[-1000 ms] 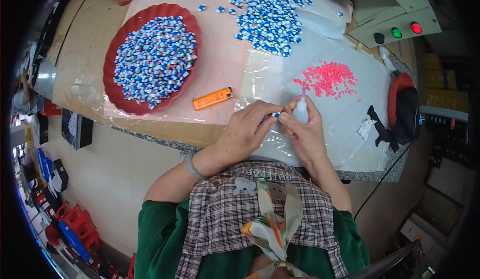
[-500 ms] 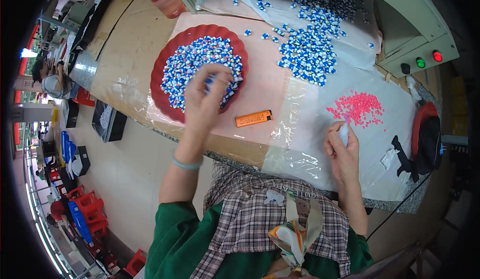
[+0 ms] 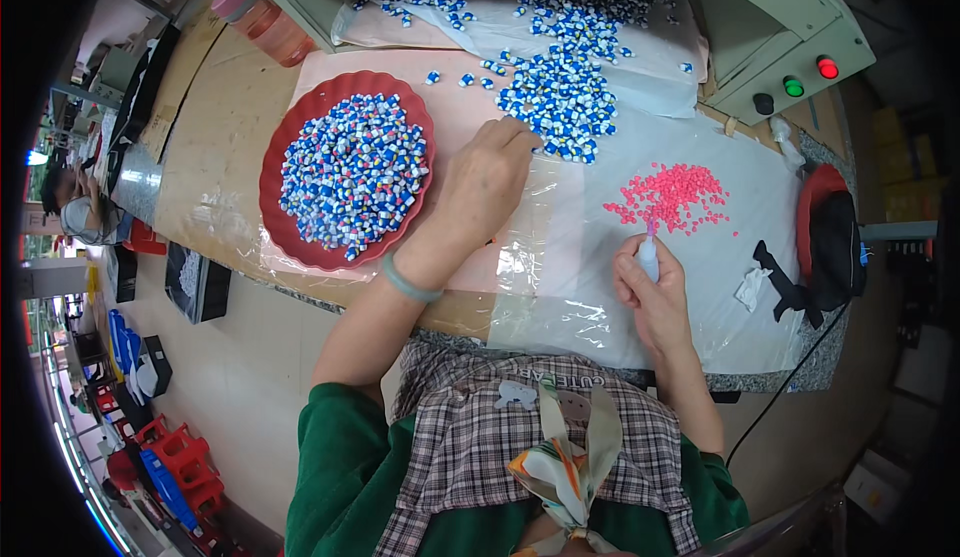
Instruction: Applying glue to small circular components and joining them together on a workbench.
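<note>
At the lower left edge of a loose pile of small blue-and-white pieces, my left hand has its fingers bent and pressed together. Its fingertips touch the pile's edge; whatever is between them is hidden. My right hand grips a pen-like tool with a pale handle, its purple tip pointing into a scatter of small pink bits on the white sheet. To the left of my left hand, a red scalloped bowl holds many blue-and-white pieces, some with pink spots.
A machine housing with lit green and red buttons stands at the back, more pieces lying beneath it. A pink-lidded jar is at the back left. Black straps and a red-and-black round object lie at the right. Another person sits far left.
My left hand has moved from over the red bowl rightward to the pile's edge, now mostly covering the orange lighter. My right hand keeps the tool at the pink bits. The view has shifted slightly.
</note>
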